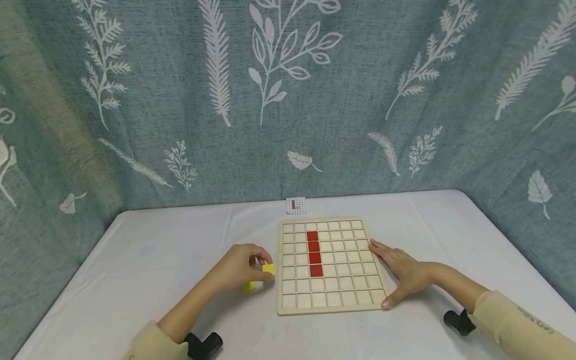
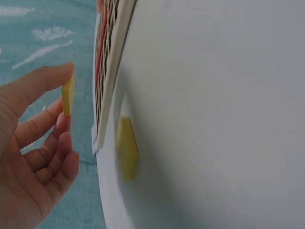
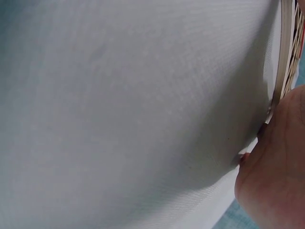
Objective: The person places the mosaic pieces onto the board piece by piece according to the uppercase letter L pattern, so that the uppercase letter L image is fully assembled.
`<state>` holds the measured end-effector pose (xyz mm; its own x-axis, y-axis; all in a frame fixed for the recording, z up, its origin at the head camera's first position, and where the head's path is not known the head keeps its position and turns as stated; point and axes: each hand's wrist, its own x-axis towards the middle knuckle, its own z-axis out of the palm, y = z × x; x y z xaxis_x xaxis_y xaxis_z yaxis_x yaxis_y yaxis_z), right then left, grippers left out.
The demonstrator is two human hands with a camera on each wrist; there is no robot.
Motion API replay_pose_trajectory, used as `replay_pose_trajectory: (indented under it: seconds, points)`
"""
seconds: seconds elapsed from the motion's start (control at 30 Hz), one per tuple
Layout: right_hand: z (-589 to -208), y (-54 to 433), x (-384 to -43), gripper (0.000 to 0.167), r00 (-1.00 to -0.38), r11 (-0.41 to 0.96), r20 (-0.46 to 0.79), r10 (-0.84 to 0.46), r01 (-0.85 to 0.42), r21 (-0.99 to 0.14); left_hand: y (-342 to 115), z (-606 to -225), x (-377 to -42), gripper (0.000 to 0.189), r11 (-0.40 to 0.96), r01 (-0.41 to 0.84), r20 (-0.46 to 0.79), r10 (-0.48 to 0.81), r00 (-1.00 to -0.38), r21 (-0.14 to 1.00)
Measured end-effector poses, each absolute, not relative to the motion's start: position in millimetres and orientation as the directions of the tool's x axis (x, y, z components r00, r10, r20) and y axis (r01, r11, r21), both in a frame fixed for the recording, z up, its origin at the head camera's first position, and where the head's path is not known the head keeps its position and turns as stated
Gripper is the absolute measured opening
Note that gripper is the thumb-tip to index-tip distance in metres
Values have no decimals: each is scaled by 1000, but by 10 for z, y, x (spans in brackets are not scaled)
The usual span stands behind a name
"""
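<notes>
Between thumb and fingers, my left hand (image 1: 243, 266) pinches a yellow square tile (image 1: 268, 269), raised above the table just left of a wooden grid board (image 1: 330, 314). In the left wrist view the tile (image 2: 68, 96) is seen edge-on. A second yellow tile (image 1: 249, 286) lies on the cloth under that hand. Red tiles (image 1: 315, 258) fill several cells in one column of the board. My right hand (image 1: 405, 272) rests spread at the board's right side, fingertips on its edge and thumb at the near right corner.
A small printed grid card (image 1: 295, 205) with red and yellow marks lies behind the board. White cloth covers the table (image 1: 180, 250), and a blue-green leaf-patterned curtain (image 1: 342, 125) hangs at its back and sides.
</notes>
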<state>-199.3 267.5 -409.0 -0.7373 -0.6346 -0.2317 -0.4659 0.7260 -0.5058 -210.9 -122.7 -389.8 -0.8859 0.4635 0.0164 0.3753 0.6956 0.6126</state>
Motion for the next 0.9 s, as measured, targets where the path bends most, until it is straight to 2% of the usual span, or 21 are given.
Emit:
replay_pose_trajectory:
  seconds: [0.57, 0.9]
  points:
    - [-4122, 2676, -1998, 127, -746, 739, -238, -622, -458, -494, -574, -3894, -2264, 23, 619, 466, 15, 592, -806, 632]
    - [-4081, 2673, -1982, 125, -743, 731, -232, -627, -460, -503, -256, -3968, -2365, 20, 622, 468, -24, 616, -787, 627]
